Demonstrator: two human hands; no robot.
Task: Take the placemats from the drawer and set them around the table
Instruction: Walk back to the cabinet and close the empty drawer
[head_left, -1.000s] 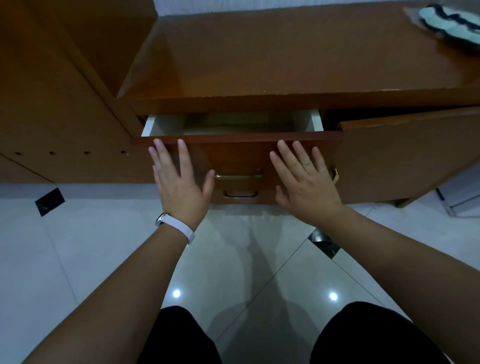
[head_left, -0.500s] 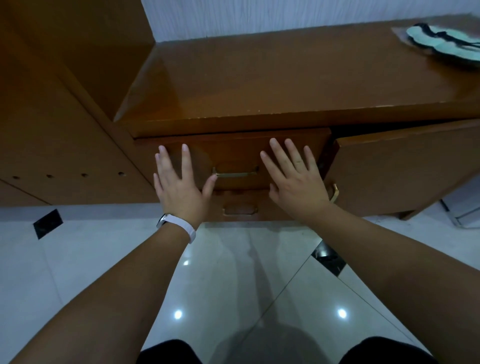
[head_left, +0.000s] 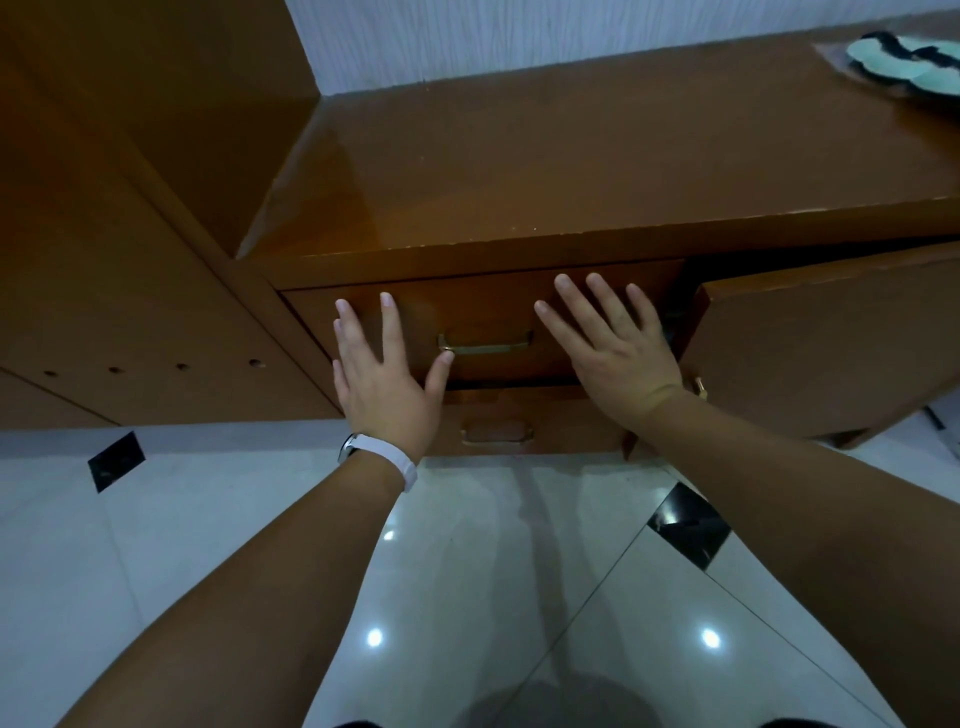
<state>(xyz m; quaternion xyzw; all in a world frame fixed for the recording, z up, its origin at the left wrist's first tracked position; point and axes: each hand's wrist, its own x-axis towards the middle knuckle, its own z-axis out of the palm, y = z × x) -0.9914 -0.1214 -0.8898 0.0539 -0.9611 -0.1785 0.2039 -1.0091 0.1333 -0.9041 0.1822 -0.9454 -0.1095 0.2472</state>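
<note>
The top drawer (head_left: 483, 312) of a brown wooden sideboard is pushed in flush, with a brass handle (head_left: 485, 345) at its middle. My left hand (head_left: 384, 379), a white band on its wrist, lies flat on the drawer front left of the handle, fingers spread. My right hand (head_left: 615, 343) lies flat on the front right of the handle, fingers spread. Neither hand holds anything. A stack of pale green placemats with dark edging (head_left: 906, 67) rests on the sideboard top at the far right.
A second drawer (head_left: 498, 431) sits below the first. A cabinet door (head_left: 831, 338) stands ajar to the right. A taller cabinet side (head_left: 130, 260) is at the left. Glossy white floor tiles (head_left: 467, 571) lie below.
The drawer, partly open a second ago, has been pushed shut by both flat hands. The view has moved closer and the hands stay pressed on the front.
</note>
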